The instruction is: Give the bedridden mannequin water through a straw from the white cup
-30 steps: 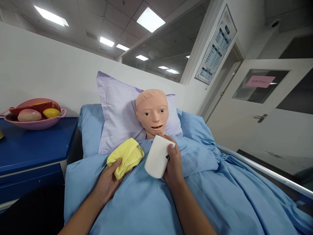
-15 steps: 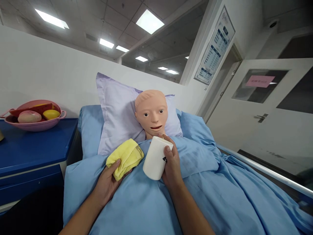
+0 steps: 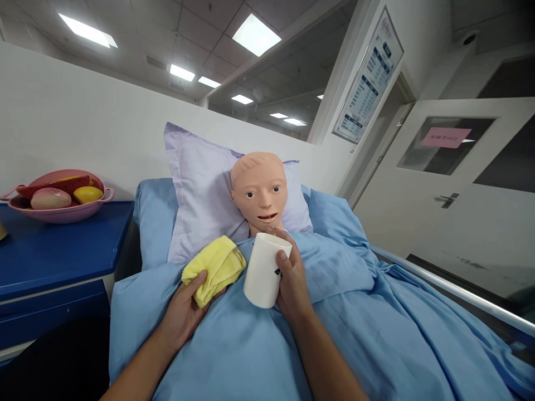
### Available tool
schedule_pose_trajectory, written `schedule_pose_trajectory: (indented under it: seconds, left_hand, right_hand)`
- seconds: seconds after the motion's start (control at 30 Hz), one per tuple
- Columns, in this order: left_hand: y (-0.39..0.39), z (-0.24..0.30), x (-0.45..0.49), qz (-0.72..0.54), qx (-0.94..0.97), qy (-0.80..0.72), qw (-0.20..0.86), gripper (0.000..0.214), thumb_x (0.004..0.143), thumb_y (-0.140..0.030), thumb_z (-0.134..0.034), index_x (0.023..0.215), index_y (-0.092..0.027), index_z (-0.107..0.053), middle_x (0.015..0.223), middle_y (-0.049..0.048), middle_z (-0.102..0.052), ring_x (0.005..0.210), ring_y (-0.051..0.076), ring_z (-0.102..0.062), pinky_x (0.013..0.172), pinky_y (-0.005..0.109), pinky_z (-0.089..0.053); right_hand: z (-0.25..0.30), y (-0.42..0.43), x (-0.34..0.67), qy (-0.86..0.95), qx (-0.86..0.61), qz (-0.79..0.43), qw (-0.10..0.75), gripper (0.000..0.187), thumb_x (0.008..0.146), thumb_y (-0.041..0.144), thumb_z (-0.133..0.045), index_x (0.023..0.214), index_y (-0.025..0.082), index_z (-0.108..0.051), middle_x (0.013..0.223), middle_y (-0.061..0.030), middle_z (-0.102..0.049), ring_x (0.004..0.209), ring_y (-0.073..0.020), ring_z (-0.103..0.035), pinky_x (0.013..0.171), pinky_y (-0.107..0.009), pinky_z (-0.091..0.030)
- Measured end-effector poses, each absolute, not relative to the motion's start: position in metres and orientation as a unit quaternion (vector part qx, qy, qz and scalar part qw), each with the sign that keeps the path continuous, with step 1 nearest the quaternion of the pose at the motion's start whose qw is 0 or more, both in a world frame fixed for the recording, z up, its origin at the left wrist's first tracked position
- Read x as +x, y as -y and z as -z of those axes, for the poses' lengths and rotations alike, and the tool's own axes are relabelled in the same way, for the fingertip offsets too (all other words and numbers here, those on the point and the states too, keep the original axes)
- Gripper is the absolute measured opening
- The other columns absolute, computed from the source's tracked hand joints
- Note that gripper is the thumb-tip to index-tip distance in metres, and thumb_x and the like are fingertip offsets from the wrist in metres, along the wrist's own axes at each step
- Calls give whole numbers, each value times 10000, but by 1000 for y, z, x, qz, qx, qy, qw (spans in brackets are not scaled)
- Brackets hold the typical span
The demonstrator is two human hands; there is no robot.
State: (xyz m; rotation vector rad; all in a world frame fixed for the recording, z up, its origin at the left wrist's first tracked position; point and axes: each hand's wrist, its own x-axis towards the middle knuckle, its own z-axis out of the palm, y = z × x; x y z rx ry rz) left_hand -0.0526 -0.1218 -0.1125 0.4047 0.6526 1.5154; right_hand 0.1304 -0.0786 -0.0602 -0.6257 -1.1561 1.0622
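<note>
A folded yellow towel [image 3: 215,266] is gripped in my left hand [image 3: 186,312], thumb on top and fingers beneath. My right hand [image 3: 292,284] wraps round a white cup [image 3: 261,278], which tilts slightly and has a small dark mark on its side. Something thin and clear, perhaps a straw, rises from the cup's mouth toward the chin; its ends are hard to make out. Just beyond the cup, a manikin's head [image 3: 259,192] rests against a lilac pillow [image 3: 204,195], mouth partly open. The cup stays apart from its lips. A blue quilt [image 3: 234,351] covers the body.
On the left, a blue bedside cabinet [image 3: 62,250] bears a pink basket [image 3: 62,216] of fruit. A metal bed rail [image 3: 451,289] runs along the right side. Behind it stands a white door [image 3: 418,223]; a framed chart [image 3: 368,83] hangs on the wall.
My right hand has brought the cup a little more upright, its rim shifting slightly left. My left hand and the towel have stayed in place.
</note>
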Motion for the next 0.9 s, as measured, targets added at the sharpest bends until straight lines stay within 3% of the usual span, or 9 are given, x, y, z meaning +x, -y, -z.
schedule_pose_trajectory:
  seconds: [0.23,0.43,0.67,0.9]
  left_hand:
    - [123,110,-52,-670,179,-290,659,471,895,-151,-579,1360,-114,-514,1272,169,-642,1109,303,-651,890,411,-602]
    - [123,109,-52,-670,176,-295,658,458,898,-149,-573,1352,-115,-522,1270,170,-644,1108,304,-652,893,415,-601]
    - [123,109,-52,-670,183,-287,659,441,892,-149,-583,1329,-105,-539,1257,173,-651,1125,314,-641,901,424,-597]
    - [124,106,-51,-673,171,-288,659,445,892,-132,-572,1335,-105,-537,1213,168,-676,1102,304,-655,893,411,-601]
  right_hand:
    - [58,81,130,506,-295,-473,658,575,762,511,-719,1267,290,-556,1220,-53,-667,955,-240,-663,731,-322,-559]
    - [59,81,130,504,-294,-476,659,577,765,503,-723,1274,288,-559,1252,-53,-653,1041,-257,-646,794,-335,-554]
    - [60,81,130,500,-297,-479,657,613,771,502,-714,1316,294,-529,1225,-56,-669,979,-243,-661,725,-319,-562]
    - [58,82,129,495,-297,-480,660,623,758,504,-724,1310,287,-532,1270,-62,-653,1067,-272,-646,786,-353,-570]
